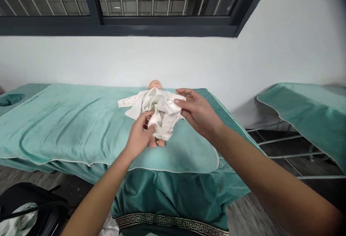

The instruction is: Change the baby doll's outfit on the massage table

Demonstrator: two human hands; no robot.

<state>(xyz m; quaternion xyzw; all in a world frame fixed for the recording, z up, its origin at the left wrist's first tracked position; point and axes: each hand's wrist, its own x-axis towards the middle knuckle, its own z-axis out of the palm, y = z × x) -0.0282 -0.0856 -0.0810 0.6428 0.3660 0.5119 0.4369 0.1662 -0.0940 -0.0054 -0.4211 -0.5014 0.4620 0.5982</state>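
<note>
**White garment (pixel 168 115) held bunched above a doll (pixel 155 84) on green cloth (pixel 72 120)**

From the head camera, the left hand (pixel 139 131) pinches the garment's lower left part between thumb and fingers; the right hand (pixel 200 114) grasps its upper right edge. The garment hangs in front of the doll's body, with the top of the head showing above and the feet below. Behind it, a white top (pixel 132 111) stretches one patterned sleeve leftward; whether an arm fills it, I cannot tell. Beyond stands a white wall (pixel 81 61) beneath a dark-framed window (pixel 164 21).
</note>
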